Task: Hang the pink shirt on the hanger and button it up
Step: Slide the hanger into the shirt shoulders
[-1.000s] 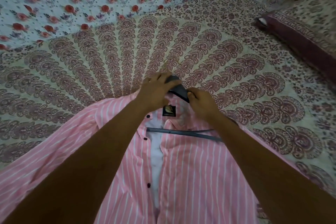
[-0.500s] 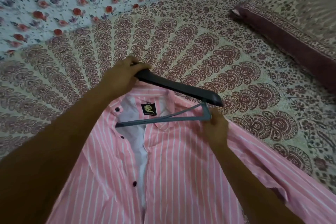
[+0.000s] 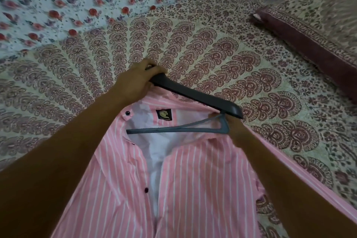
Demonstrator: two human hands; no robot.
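The left hand gripped the hanger above the shirt; the right hand pinched the shirt's collar beside the hanger's end.

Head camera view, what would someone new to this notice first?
A pink shirt with white stripes lies open and unbuttoned across the lower middle of a maroon-patterned bedspread. Over its collar slants a dark hanger. The left hand grips its top near the hook, and the right hand is at its lower corner by the shirt's shoulder.
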